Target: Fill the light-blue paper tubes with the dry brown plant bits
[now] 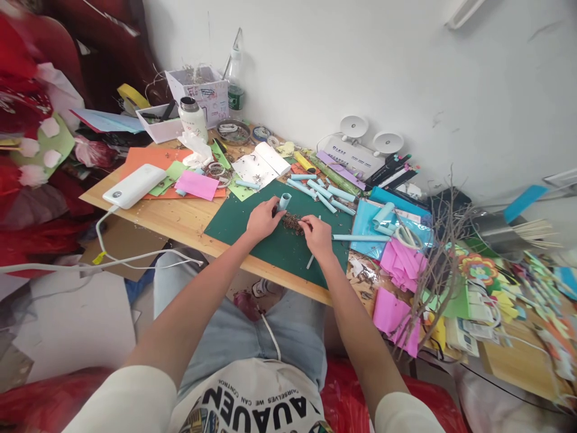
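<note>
A white shirt (252, 397) with printed lettering fills the bottom edge, pale jeans (270, 331) above it, and both bare forearms run up from there to a dark green cutting mat (265, 243) on the wooden counter (180, 219).

The left hand (264, 219) rests on the mat, its fingers (273, 210) clenched around the lower end of a light blue paper tube (283, 201). The tube stands tilted, its open end up, at about one o'clock from that hand. Just beside it, at four o'clock from the tube, lies a small heap of brown crumbs (293, 222) on the mat. The right hand (319, 236) is at three o'clock from the heap, fingertips drawn together and touching its edge; whether they pinch anything cannot be told. A thin white stick (311, 260) shows at six o'clock, below that hand.

At twelve to one o'clock from the hands, a row of rolled blue tubes (322, 192) lies along the mat's far edge. At three o'clock sits a blue sheet (367, 225), with crumpled pink paper (401, 258) and bare twigs (444, 252) beyond it. At ten o'clock, well apart, are a pink slip (197, 184) and a white power bank (134, 185), its cable hanging off the counter.
</note>
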A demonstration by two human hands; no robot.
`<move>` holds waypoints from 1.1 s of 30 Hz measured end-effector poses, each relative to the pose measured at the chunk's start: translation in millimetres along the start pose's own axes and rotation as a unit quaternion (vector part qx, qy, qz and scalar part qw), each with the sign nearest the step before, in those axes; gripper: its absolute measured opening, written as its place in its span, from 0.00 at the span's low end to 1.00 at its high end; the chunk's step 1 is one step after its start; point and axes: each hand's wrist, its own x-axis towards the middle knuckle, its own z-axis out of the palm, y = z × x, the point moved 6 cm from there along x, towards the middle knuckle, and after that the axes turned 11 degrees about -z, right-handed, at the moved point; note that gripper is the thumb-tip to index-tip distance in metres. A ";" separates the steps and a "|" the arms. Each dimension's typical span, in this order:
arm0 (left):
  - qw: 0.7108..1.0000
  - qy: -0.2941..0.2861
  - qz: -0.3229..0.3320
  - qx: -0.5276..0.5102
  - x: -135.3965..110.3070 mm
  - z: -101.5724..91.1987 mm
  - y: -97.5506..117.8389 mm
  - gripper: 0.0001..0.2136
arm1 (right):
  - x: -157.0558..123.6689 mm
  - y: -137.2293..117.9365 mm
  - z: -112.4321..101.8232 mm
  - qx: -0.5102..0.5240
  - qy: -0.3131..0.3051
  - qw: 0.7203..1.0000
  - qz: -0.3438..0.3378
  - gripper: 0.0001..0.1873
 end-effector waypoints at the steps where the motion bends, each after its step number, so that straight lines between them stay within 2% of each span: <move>1: 1.000 0.001 0.003 0.000 0.2 0.3 -0.1 0.08 | 0.5 -1.6 -0.4 -0.017 -0.006 1.000 -0.003 0.12; 4: 1.000 0.007 0.014 0.001 0.6 0.8 -0.4 0.09 | 3.1 -4.6 1.0 -0.047 -0.034 0.998 -0.016 0.16; 7: 1.000 0.008 0.019 -0.002 0.5 0.7 -0.1 0.09 | 4.8 -3.7 5.1 -0.020 -0.061 0.998 -0.028 0.12; 13: 1.000 -0.001 0.012 -0.001 0.3 -0.8 0.6 0.08 | 6.8 2.7 -12.1 0.036 0.049 0.998 0.009 0.12; 18: 1.000 0.006 0.016 -0.015 1.0 -0.2 -0.6 0.08 | 10.4 14.1 -13.8 0.104 0.040 0.990 0.083 0.11; 20: 1.000 0.005 0.015 -0.015 1.1 0.5 -1.2 0.08 | 11.4 18.4 -16.7 0.125 0.060 0.984 0.108 0.10; 25: 1.000 0.002 0.015 -0.004 0.7 0.1 -0.3 0.09 | 11.1 20.1 -18.7 0.128 0.066 0.981 0.134 0.09; 29: 1.000 0.002 0.016 0.002 0.6 -0.3 0.4 0.09 | 11.3 21.4 -20.4 0.168 0.108 0.966 0.167 0.11; 33: 1.000 0.002 0.016 0.003 0.8 -0.4 1.0 0.09 | 25.7 12.7 -24.9 0.196 0.127 0.960 0.153 0.11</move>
